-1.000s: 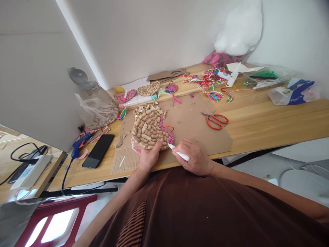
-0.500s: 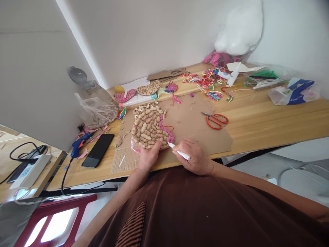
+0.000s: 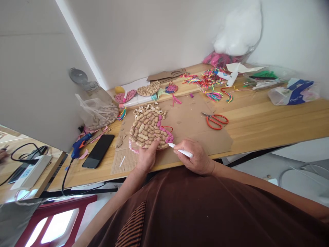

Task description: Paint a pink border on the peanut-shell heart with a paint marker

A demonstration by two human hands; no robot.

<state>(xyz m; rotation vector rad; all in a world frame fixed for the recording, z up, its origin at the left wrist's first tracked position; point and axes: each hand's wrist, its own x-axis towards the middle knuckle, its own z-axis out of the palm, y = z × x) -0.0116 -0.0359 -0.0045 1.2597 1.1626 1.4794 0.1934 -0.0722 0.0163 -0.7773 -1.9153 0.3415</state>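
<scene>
A panel covered with peanut shells lies tilted over the cardboard, its right edge coloured pink and a red cord loop showing there. My left hand grips its lower edge, thumb on top of the shells and the other fingers hidden beneath. In my right hand is a white marker, pinched like a pen. The marker's tip is at the panel's lower right edge, by the end of the pink part; whether it touches is too small to tell.
Red-handled scissors lie on the cardboard sheet. To the left are a black phone, a blue glue gun and a bag of peanuts. Colourful cords and finished-looking peanut pieces sit behind. Another person's hand shows far left.
The peanut panel and my left hand have shifted slightly left. The marker lies at a flatter angle in my right hand. A person's hand has appeared at the far left edge.
</scene>
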